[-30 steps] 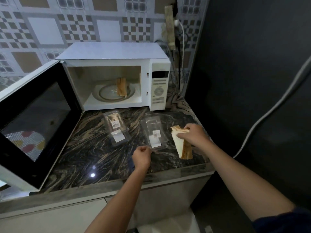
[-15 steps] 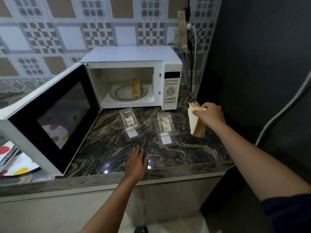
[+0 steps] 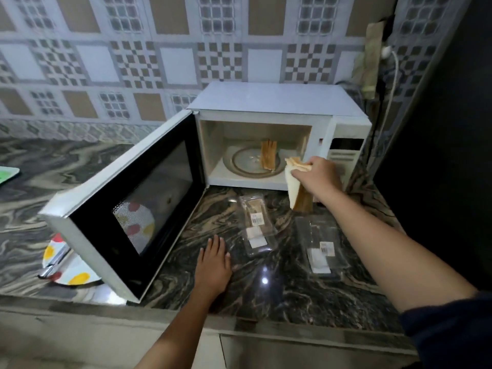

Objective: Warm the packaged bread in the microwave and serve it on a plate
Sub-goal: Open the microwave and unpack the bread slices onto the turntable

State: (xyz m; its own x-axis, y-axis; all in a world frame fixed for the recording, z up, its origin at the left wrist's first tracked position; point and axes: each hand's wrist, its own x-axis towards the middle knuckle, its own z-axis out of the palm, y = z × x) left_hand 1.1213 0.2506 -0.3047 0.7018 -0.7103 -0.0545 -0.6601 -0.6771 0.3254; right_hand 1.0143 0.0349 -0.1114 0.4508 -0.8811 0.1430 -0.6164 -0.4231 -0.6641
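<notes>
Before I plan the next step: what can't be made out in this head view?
Head view only.
Spotted plate: mostly hidden behind the open microwave door.
Bread in the right hand: fingers cover its top; slice count unclear.
Package label: too small to read.
Microwave panel: buttons blurred.
Green item: cut off by the left edge.

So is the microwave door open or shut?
Open. The microwave door stands swung out to the left, and bread on the turntable inside shows.
</notes>
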